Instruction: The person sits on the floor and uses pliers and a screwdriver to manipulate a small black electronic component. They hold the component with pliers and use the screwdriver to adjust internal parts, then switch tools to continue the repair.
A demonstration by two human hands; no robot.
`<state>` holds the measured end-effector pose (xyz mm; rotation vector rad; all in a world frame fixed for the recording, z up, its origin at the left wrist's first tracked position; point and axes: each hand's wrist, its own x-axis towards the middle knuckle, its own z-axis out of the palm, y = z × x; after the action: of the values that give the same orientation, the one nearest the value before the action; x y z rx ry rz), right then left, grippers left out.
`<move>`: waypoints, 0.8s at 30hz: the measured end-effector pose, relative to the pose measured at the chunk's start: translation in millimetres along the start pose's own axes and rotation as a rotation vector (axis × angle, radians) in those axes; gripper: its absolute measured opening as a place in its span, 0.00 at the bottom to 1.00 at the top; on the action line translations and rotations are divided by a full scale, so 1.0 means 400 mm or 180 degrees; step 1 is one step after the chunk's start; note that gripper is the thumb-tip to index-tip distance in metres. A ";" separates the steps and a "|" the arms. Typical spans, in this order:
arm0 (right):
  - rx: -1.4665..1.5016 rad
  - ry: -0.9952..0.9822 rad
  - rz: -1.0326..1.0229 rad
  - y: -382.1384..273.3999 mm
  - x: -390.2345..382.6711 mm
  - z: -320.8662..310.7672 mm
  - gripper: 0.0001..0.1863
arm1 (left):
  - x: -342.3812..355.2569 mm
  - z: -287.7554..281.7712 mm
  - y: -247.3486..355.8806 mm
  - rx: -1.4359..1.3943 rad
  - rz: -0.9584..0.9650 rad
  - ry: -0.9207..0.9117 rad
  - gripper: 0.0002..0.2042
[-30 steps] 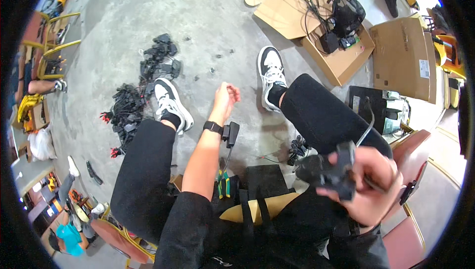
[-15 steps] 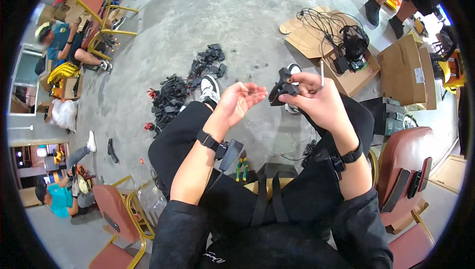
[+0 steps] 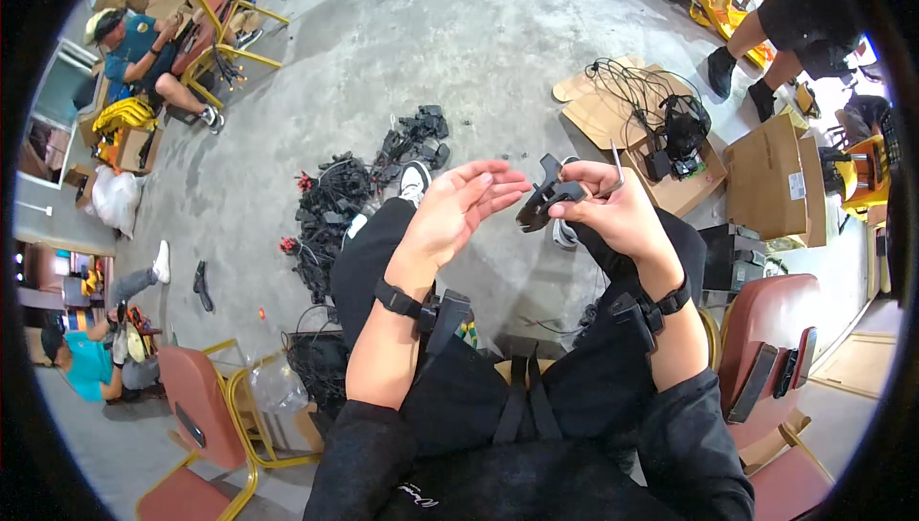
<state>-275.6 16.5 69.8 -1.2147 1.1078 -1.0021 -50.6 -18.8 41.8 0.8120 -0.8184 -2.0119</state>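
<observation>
Far left: two co-workers [image 3: 136, 52], seated one above the other along the wall side, near yellow gear [image 3: 124, 117] and a white bag [image 3: 116, 201].
Left chairs [image 3: 194, 396]: red-brown pads on gold frames, a dark bar across one seat; clear plastic [image 3: 278, 385] bunched beside the gold legs.
Floor [image 3: 325, 33]: bare grey concrete, blotched and scuffed, running from the seated co-workers across to the boxes; an orange scrap [image 3: 261, 312] and a black strip [image 3: 203, 287] lying on it at left.
Pile [image 3: 335, 200]: tangled black cables and small blocks, red tips along the left edge, heaped on the concrete by the left knee and trailing up and rightward.
Left hand [image 3: 455, 210]: palm showing, fingers extended and grasping nothing, tips just beside the part.
Part [image 3: 543, 203]: black, notched, raised in front of the knees, between both hands.
Right hand [image 3: 617, 215]: thumb and fingers pinching the part, a thin rod [image 3: 616, 159] jutting up from the grip.
Box [image 3: 691, 186]: low, cardboard, flaps spread, black wires spilling over.
Carton [image 3: 766, 176]: tall, brown, standing beside the box.
Far right: a standing person's legs [image 3: 747, 37] above, a red-brown chair [image 3: 766, 315] holding dark bars below.
</observation>
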 end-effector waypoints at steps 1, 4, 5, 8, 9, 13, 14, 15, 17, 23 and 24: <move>0.0008 -0.0042 -0.0055 0.002 0.002 0.003 0.17 | 0.000 0.000 -0.002 0.0041 0.0093 -0.0044 0.12; 0.0026 -0.0178 -0.0111 0.004 -0.005 0.018 0.18 | -0.009 -0.012 -0.006 0.0128 0.0341 -0.0091 0.10; 0.0060 -0.0232 -0.0106 0.002 -0.006 0.025 0.18 | -0.015 -0.020 -0.010 0.0117 0.0404 -0.0057 0.09; 0.0250 -0.0313 -0.0104 -0.002 -0.009 0.037 0.19 | -0.038 -0.011 -0.004 0.0048 0.0408 -0.0047 0.08; 0.0262 -0.0337 -0.0154 0.001 -0.006 0.041 0.20 | -0.048 -0.007 0.002 0.0026 0.0392 -0.0035 0.08; 0.0074 -0.0343 -0.0222 -0.005 0.005 0.052 0.21 | -0.055 -0.014 -0.006 -0.0229 0.0704 -0.0074 0.10; 0.0038 -0.0388 -0.0256 -0.004 0.004 0.056 0.21 | -0.046 -0.024 -0.018 -0.0297 0.0882 -0.0062 0.10; -0.0005 -0.0430 -0.0298 -0.006 0.006 0.058 0.21 | -0.038 -0.023 -0.019 -0.0365 0.1067 -0.0060 0.10; -0.0044 -0.0444 -0.0385 -0.009 0.009 0.063 0.21 | -0.036 -0.020 -0.018 -0.0594 0.0975 -0.0092 0.10; -0.0133 -0.0394 -0.0554 -0.008 0.007 0.082 0.24 | -0.050 0.008 -0.022 -0.0614 0.0992 -0.0117 0.11; -0.0141 -0.0413 -0.0528 -0.016 0.005 0.082 0.24 | -0.051 0.011 -0.018 -0.0590 0.1014 -0.0162 0.11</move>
<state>-242.9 20.0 76.4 -1.4056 0.9439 -1.0125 -47.3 3.0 43.8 0.4925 -0.7263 -1.7971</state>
